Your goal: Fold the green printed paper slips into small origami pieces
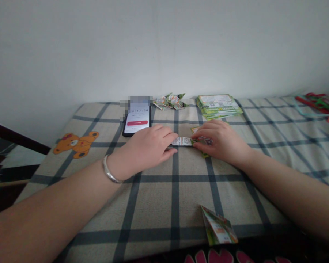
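Observation:
Between my two hands a narrow folded strip of printed paper [184, 141] is held just above the checked tablecloth [153, 204]. My left hand [150, 146], with a silver bangle at the wrist, pinches its left end between thumb and fingers. The right end is pinched by my right hand [220, 142]. Partly hidden under my right hand is another green printed paper [205, 155]. Nearer to me, a folded paper triangle [219, 226] lies by the table's front edge.
A phone [137, 118] showing a running timer rests behind my left hand. Folded paper stars [171, 101] and a stack of green printed cards [218, 105] lie along the wall. Red and green items [319, 104] sit at far right; a bear picture [76, 144] is at left.

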The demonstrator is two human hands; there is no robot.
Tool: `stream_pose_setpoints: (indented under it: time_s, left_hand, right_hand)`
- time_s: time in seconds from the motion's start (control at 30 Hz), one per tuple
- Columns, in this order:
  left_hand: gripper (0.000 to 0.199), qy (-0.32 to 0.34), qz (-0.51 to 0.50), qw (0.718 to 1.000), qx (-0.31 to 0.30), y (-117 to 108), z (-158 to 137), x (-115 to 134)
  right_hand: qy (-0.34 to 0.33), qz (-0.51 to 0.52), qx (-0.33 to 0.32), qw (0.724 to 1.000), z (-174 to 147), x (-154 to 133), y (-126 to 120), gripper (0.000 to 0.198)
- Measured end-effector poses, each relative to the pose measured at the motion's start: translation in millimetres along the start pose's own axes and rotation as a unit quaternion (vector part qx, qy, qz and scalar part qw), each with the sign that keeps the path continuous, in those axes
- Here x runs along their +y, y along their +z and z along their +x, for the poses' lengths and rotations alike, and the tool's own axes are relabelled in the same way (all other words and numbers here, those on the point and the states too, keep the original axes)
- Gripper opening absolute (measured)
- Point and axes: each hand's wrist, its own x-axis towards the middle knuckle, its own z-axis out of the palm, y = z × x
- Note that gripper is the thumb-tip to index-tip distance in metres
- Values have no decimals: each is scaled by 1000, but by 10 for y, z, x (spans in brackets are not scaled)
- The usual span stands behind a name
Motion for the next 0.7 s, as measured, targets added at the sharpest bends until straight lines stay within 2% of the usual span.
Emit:
stream_pose_setpoints:
  time_s: [0.23, 0.4, 0.53, 0.7]
  left_hand:
    - [17, -18, -36, 999, 8, 5, 25, 46]
    - [9, -33, -15, 998, 54, 0, 39, 47]
    - [11, -44, -27, 997, 54, 14, 44, 33]
    - [16, -50, -35, 996, 60, 30, 39, 29]
  right_hand:
    - [-23, 22, -4, 999, 51, 22, 18, 8]
    - [-37, 48, -3, 998, 40, -5, 8, 6]
    - [-77, 42, 20, 996, 27, 0, -25, 13]
    - [-112, 5, 14, 994, 13, -15, -62, 20]
